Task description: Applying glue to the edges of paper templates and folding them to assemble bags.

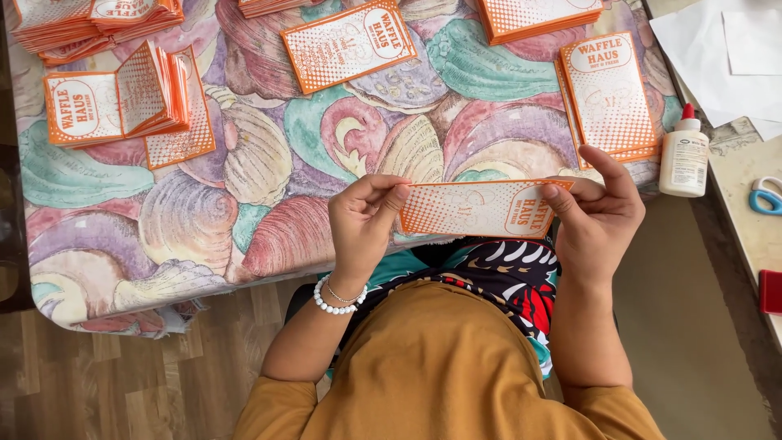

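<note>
A counter draped in a cloth printed with large pastel seashells fills the view above a wood-look floor. Both hands hold one orange-and-white printed card sleeve flat between them at the counter's near edge: the left hand pinches its left end with thumb and fingers closed on it, and the right hand grips its right end, the forefinger raised. Just beyond the right hand lies a stack of matching sleeves, with a white glue bottle beside it. Farther beyond the left hand sit an opened pile of sleeves and a single sleeve.
</note>
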